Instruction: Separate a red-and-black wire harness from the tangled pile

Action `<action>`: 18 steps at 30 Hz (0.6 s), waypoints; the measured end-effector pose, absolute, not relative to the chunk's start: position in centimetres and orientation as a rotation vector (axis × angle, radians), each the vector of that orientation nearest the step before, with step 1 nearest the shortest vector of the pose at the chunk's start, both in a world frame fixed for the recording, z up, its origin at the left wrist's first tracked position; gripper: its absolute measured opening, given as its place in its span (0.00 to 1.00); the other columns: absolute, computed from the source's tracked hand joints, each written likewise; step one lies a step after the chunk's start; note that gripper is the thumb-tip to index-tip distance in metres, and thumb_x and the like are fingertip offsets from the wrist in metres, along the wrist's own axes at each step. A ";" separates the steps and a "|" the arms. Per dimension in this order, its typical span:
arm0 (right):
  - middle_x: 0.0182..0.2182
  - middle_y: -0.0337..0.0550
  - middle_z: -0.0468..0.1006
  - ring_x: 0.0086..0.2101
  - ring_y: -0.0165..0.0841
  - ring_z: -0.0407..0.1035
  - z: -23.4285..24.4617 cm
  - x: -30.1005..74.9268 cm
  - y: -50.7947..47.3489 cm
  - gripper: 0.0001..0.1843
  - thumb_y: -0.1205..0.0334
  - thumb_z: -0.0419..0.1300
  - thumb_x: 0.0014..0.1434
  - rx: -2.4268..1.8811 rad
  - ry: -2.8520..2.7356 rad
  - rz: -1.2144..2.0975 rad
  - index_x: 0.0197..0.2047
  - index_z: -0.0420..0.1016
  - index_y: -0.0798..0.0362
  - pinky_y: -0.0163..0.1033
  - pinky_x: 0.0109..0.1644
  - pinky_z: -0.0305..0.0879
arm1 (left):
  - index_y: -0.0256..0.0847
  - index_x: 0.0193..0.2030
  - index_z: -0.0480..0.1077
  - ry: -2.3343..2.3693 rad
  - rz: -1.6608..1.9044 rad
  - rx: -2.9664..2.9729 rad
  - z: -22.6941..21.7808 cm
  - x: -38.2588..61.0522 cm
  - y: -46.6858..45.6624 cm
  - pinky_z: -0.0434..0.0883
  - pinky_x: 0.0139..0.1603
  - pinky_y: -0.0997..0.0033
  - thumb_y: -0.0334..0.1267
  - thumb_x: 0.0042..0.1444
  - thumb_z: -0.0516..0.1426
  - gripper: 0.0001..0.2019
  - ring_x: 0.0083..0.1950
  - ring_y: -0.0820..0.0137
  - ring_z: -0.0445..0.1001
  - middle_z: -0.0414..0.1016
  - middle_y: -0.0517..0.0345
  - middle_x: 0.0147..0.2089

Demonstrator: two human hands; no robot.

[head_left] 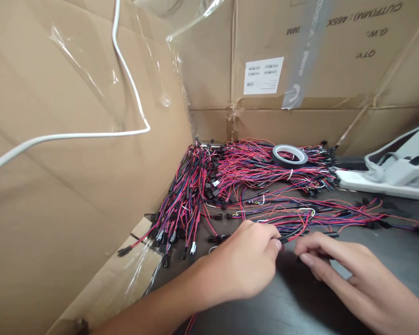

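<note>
My left hand (244, 260) is closed, thumb and forefinger pinching a wire harness (295, 236) whose red wires and black sleeve stick out to the right. To its right, my right hand (342, 272) has thumb and forefinger pressed together. A small dark bit shows at those fingertips, too hidden to name. Just behind both hands lies a loose row of wire harnesses (279, 214) with red, blue and black wires. Further back is a thick bundle of similar harnesses (247, 163), and a roll of black tape (289, 156) rests on top of it.
Another heap of harnesses (186, 190) with black and white connectors spills toward the left edge. Cardboard walls (209, 70) stand behind and at left, a white cable (91, 135) hanging across. A white power strip (380, 184) with plugs sits at right on the dark tabletop (293, 307).
</note>
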State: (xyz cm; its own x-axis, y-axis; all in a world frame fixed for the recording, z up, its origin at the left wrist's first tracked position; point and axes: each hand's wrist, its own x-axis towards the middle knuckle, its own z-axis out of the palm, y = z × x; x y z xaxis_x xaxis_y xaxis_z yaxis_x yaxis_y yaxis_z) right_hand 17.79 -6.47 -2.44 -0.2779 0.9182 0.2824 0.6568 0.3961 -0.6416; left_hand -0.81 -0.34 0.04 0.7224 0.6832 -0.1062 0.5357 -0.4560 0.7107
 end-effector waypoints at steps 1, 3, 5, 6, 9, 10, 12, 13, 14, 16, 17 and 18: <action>0.28 0.39 0.78 0.27 0.32 0.73 -2.4 17.8 -6.5 0.10 0.61 0.51 0.64 -1.348 -2.021 0.550 0.34 0.72 0.49 0.32 0.30 0.70 | 0.38 0.26 0.64 0.910 0.262 2.132 0.2 -0.7 -0.2 0.59 0.29 0.73 0.33 0.61 0.45 0.14 0.27 0.73 0.64 0.64 0.63 0.23; 0.26 0.38 0.76 0.26 0.31 0.71 -2.5 17.8 -6.4 0.10 0.61 0.51 0.64 -1.374 -2.006 0.556 0.34 0.70 0.49 0.32 0.29 0.68 | 0.38 0.24 0.63 0.895 0.300 2.091 0.3 -0.5 -0.1 0.57 0.29 0.74 0.31 0.59 0.46 0.13 0.26 0.75 0.61 0.62 0.64 0.22; 0.24 0.37 0.73 0.24 0.30 0.68 -2.7 18.0 -6.5 0.10 0.61 0.50 0.65 -1.388 -1.999 0.535 0.33 0.68 0.49 0.31 0.27 0.66 | 0.38 0.24 0.63 0.890 0.350 2.077 0.3 -0.4 0.0 0.57 0.29 0.74 0.29 0.57 0.47 0.12 0.26 0.75 0.61 0.62 0.65 0.22; 0.23 0.36 0.72 0.23 0.29 0.67 -2.8 18.1 -6.5 0.11 0.61 0.49 0.65 -1.388 -2.000 0.521 0.32 0.67 0.49 0.31 0.26 0.65 | 0.38 0.24 0.64 0.897 0.375 2.073 0.2 -0.4 0.0 0.56 0.30 0.74 0.30 0.56 0.47 0.11 0.27 0.75 0.62 0.63 0.64 0.23; 0.25 0.36 0.71 0.24 0.29 0.66 -3.1 18.3 -6.5 0.10 0.63 0.48 0.66 -1.334 -2.015 0.491 0.33 0.64 0.49 0.31 0.27 0.65 | 0.38 0.24 0.64 0.941 0.412 2.056 -0.1 -0.3 0.1 0.55 0.30 0.73 0.32 0.56 0.48 0.11 0.29 0.74 0.62 0.64 0.64 0.24; 0.27 0.36 0.71 0.26 0.29 0.67 -3.1 18.3 -6.5 0.09 0.64 0.47 0.67 -1.303 -2.020 0.485 0.34 0.64 0.49 0.30 0.29 0.65 | 0.38 0.24 0.64 0.955 0.416 2.046 -0.2 -0.2 0.1 0.55 0.30 0.72 0.32 0.57 0.48 0.11 0.28 0.74 0.61 0.63 0.64 0.23; 0.31 0.38 0.72 0.30 0.29 0.69 -3.1 18.3 -6.4 0.08 0.65 0.47 0.67 -1.243 -2.029 0.475 0.36 0.63 0.48 0.30 0.33 0.67 | 0.39 0.24 0.63 0.975 0.423 2.021 -0.3 -0.2 0.2 0.54 0.30 0.72 0.33 0.57 0.48 0.11 0.27 0.74 0.59 0.61 0.65 0.21; 0.33 0.38 0.72 0.33 0.29 0.69 -3.1 18.3 -6.4 0.07 0.66 0.47 0.67 -1.216 -2.032 0.468 0.37 0.63 0.48 0.30 0.35 0.67 | 0.39 0.24 0.62 0.979 0.429 2.007 -0.3 -0.2 0.2 0.55 0.31 0.73 0.33 0.58 0.49 0.11 0.26 0.75 0.58 0.61 0.66 0.21; 0.34 0.39 0.72 0.34 0.29 0.69 -3.1 18.2 -6.4 0.07 0.67 0.47 0.66 -1.196 -2.035 0.462 0.37 0.63 0.48 0.30 0.37 0.67 | 0.39 0.24 0.62 0.979 0.438 1.996 -0.3 -0.2 0.2 0.55 0.31 0.73 0.33 0.58 0.49 0.12 0.26 0.75 0.58 0.61 0.66 0.20; 0.36 0.39 0.71 0.36 0.29 0.69 -3.0 18.2 -6.3 0.08 0.68 0.47 0.66 -1.178 -2.041 0.454 0.37 0.63 0.48 0.30 0.38 0.67 | 0.39 0.23 0.61 0.971 0.450 1.989 -0.4 -0.2 0.3 0.55 0.31 0.73 0.32 0.59 0.49 0.12 0.25 0.75 0.59 0.61 0.66 0.20; 0.36 0.40 0.71 0.36 0.29 0.69 -2.9 18.1 -6.3 0.08 0.68 0.47 0.66 -1.179 -2.045 0.447 0.37 0.63 0.48 0.29 0.39 0.67 | 0.39 0.23 0.61 0.973 0.454 1.988 -0.4 -0.2 0.4 0.55 0.31 0.72 0.32 0.59 0.49 0.12 0.26 0.75 0.59 0.61 0.66 0.20; 0.37 0.40 0.70 0.37 0.29 0.69 -2.9 18.1 -6.3 0.08 0.68 0.47 0.66 -1.188 -2.047 0.433 0.37 0.63 0.48 0.29 0.39 0.67 | 0.39 0.23 0.62 0.977 0.458 1.989 -0.5 -0.2 0.4 0.55 0.31 0.72 0.32 0.59 0.49 0.12 0.26 0.74 0.59 0.62 0.65 0.20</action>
